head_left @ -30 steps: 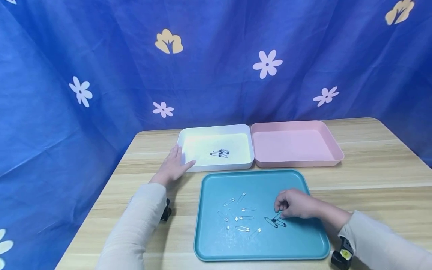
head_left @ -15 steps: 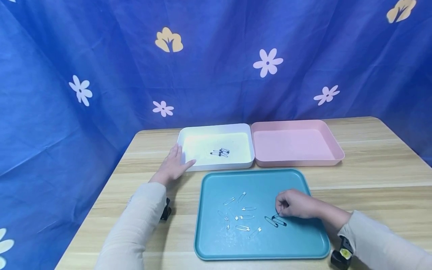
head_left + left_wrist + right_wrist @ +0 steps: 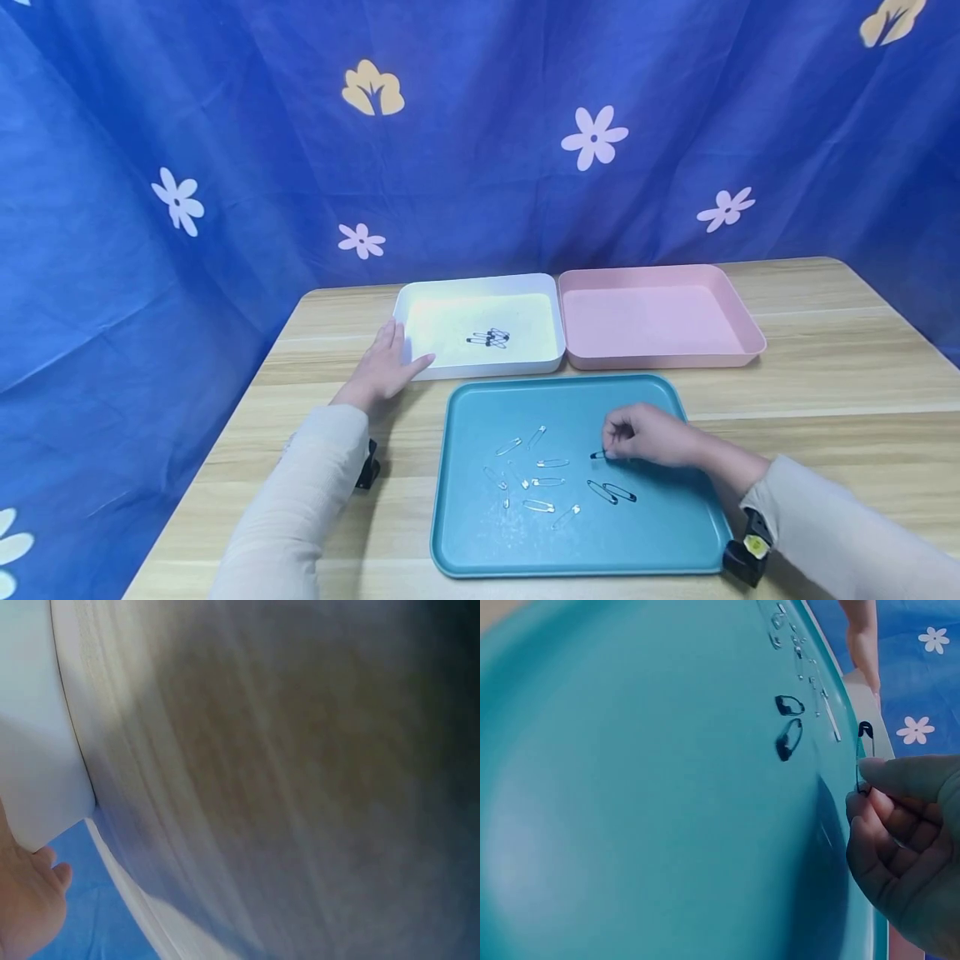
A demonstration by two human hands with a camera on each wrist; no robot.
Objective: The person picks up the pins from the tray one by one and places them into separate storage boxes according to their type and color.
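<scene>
Blue cloth (image 3: 465, 171) printed with pale flowers fills the backdrop, falling behind a wood-grained table (image 3: 847, 367). And front and centre now, a black-headed safety pin (image 3: 865, 730), up over the right part of the teal tray (image 3: 660, 533), its dark end poking out past the fingertips. It's the right hand (image 3: 648, 433) that has it, thumb and fingers pinched together on the wire. Just below and nearer the person, two black safety pins (image 3: 613, 499) lie close together on the teal surface. Across to the left, a loose scatter of silver safety pins (image 3: 548, 482), pointing every which way, nothing held there.

Farther out, beyond the teal tray, sits the white tray (image 3: 438, 333), with a little heap of dark pins (image 3: 490, 338) on its floor. Left hand (image 3: 378, 365) over at its left end: fingers straight, thumb spread apart from them, resting against the tray's near left corner. Alongside to the right, the pink tray (image 3: 652, 317). Pale sleeves (image 3: 300, 492) cover both forearms, a black wrist device (image 3: 745, 565) at the right cuff.
</scene>
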